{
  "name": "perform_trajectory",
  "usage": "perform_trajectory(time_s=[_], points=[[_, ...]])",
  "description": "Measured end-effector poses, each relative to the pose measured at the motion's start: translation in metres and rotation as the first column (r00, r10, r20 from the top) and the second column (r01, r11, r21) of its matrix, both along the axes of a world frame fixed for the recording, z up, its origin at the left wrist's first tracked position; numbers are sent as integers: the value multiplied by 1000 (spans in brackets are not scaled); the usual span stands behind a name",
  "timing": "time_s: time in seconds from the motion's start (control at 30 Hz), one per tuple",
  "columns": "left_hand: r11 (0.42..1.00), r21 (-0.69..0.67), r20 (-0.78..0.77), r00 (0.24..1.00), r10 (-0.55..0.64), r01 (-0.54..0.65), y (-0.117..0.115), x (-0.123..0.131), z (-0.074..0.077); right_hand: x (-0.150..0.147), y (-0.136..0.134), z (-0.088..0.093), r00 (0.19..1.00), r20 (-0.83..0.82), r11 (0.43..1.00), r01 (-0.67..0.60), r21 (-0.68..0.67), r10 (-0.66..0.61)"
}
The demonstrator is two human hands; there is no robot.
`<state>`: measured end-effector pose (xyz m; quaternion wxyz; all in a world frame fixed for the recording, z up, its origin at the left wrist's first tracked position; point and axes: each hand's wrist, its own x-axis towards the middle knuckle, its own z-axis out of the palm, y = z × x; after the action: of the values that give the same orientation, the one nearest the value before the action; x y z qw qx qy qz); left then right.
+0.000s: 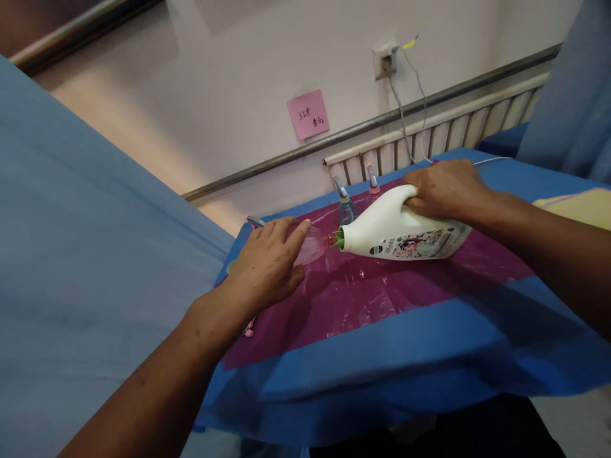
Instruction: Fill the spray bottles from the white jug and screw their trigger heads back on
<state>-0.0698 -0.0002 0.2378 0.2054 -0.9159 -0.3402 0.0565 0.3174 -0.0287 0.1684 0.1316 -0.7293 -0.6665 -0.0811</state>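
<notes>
My right hand (446,191) is wrapped around the handle of a white detergent jug (405,235) with a flowered label. The jug lies tilted nearly on its side, its mouth facing left. A green spout (338,239) in that mouth meets the neck of a clear pink bottle (312,247). My left hand (267,261) is closed around this bottle, also tilted, and covers much of it. Behind the jug stand a blue-green spray bottle (347,210) and a pink one (373,184), both with pump tops. Any liquid flowing between jug and bottle cannot be made out.
A shiny magenta sheet (372,299) lies on the blue table cover (405,331). Another pump top (256,221) shows behind my left hand. Yellow cloth (582,207) lies at the right. A socket (384,60) with cables is on the wall; blue curtains (95,254) hang nearby.
</notes>
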Motion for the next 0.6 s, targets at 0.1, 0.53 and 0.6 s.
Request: perform_trajectory(time_s=[0.1, 0.53, 0.6], points=[[1000, 1, -40, 999, 18, -18, -4, 3, 4, -1, -1, 1, 994, 78, 996, 79, -31, -77], [1000, 7, -77, 997, 31, -30, -5, 7, 9, -11, -5, 10, 990, 97, 990, 114, -79, -106], [999, 6, -77, 996, 33, -33, -4, 7, 8, -11, -6, 10, 987, 116, 989, 119, -82, -109]])
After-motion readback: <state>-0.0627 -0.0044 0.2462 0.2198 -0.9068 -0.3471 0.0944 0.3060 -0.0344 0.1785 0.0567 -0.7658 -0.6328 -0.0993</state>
